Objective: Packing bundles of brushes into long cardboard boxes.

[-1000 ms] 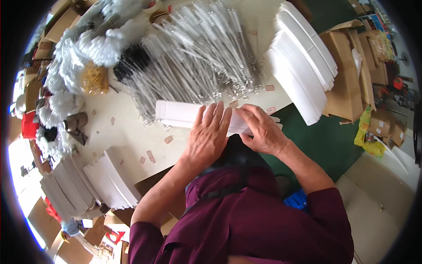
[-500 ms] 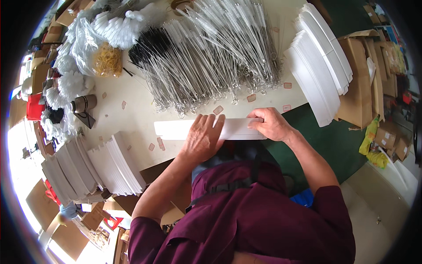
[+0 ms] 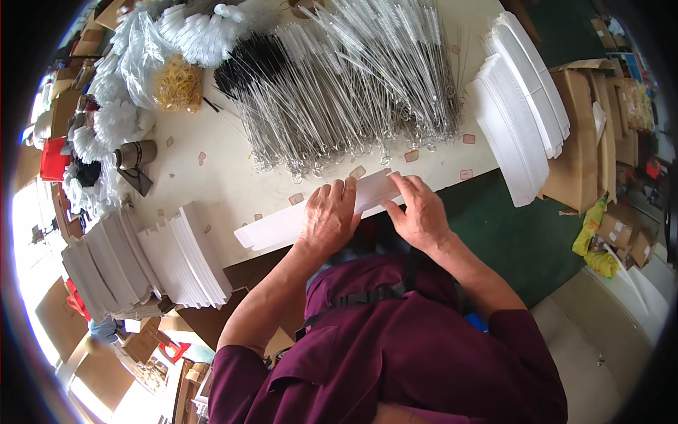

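A long, narrow white carton [image 3: 279,226] lies slantwise over the table's near edge, its right end higher than its left. My left hand [image 3: 326,219] is closed over its middle, fingers along the top face and the thumb mostly hidden. At the right end my right hand [image 3: 421,215] holds the carton between fingertips and thumb. Beyond my hands, a wide heap of thin wire brushes [image 3: 339,92] has its looped ends toward me, with some black-bristled brushes [image 3: 251,63] at its left.
Stacks of flat white cartons stand at the right [image 3: 508,127] and near left [image 3: 187,254]. Yellow rubber bands [image 3: 178,83], bundled clear plastic pieces [image 3: 201,35] and a dark cup [image 3: 135,154] sit at the left. An open brown box [image 3: 575,134] stands beyond the right stack.
The carton has tilted, its left end coming nearer me and its right end rising. My right hand has shifted left and turned, its fingers now pointing up at the carton's end.
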{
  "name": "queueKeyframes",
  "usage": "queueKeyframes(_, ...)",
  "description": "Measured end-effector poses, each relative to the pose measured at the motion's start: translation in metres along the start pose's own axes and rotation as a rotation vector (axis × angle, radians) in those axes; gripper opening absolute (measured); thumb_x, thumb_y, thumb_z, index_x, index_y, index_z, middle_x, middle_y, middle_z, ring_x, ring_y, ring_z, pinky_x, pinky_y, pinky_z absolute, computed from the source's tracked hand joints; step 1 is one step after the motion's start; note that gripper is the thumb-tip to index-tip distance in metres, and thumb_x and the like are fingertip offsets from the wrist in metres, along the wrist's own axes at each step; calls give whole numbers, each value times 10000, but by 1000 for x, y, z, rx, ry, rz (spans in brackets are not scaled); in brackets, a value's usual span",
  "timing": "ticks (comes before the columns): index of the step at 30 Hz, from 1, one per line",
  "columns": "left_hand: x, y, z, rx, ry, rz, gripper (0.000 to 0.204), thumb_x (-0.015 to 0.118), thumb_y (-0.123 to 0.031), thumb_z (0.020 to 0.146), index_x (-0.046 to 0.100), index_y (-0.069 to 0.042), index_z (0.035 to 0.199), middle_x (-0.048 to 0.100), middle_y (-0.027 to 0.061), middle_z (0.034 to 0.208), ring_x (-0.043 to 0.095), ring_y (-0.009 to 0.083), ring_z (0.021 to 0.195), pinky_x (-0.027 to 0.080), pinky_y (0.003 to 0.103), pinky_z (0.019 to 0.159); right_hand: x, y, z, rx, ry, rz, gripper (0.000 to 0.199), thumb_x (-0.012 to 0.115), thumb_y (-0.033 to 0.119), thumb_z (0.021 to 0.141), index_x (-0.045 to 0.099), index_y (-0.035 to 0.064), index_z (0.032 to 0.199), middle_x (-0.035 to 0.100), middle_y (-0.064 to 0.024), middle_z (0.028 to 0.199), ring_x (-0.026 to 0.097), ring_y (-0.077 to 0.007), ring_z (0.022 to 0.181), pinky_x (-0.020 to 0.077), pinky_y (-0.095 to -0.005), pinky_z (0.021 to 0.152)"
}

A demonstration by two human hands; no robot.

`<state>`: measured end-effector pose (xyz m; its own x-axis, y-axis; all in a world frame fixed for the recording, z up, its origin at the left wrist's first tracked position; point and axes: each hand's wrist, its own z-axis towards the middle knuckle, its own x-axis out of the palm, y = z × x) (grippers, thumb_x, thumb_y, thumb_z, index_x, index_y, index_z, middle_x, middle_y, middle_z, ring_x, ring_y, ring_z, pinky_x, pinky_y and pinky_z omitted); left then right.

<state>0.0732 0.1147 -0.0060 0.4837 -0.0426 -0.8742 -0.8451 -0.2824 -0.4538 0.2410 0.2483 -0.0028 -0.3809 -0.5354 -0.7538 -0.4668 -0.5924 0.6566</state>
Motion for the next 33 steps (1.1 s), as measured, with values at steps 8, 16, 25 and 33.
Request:
queueKeyframes(8,13,12,-12,-6,12,72,701,799,-228,747,504,37,1325,606,152,1091,634,320,975,529,432,844,32,-1,3,405,121,476,355,749,181,895,630,-43,1144,705,-167,942,696,-253,790,568,-344,703)
queueKeyframes(16,17,17,-20,53,11,53,684,791,-213,748,509,48,1314,615,164,1141,633,318,1000,521,430,870,6,-5,19,697,527,976,361,647,300,1001,627,-47,1102,645,-62,835,660,-115,607,513,-236,488)
queueKeyframes(25,22,20,-26,82,38,-7,636,770,-201,747,528,28,1289,613,154,1130,645,318,973,531,428,836,9,-14,19,1022,615,1253,380,642,315,996,609,-47,1108,674,-144,942,614,-143,461,472,-236,370)
queueKeyframes(33,14,27,-18,30,53,-148,527,769,-214,772,567,-1,1209,653,148,995,672,340,909,541,443,796,6,18,20,-216,243,-125,685,835,250,765,534,-12,1322,595,-155,1278,523,-315,1253,373,-464,1098)
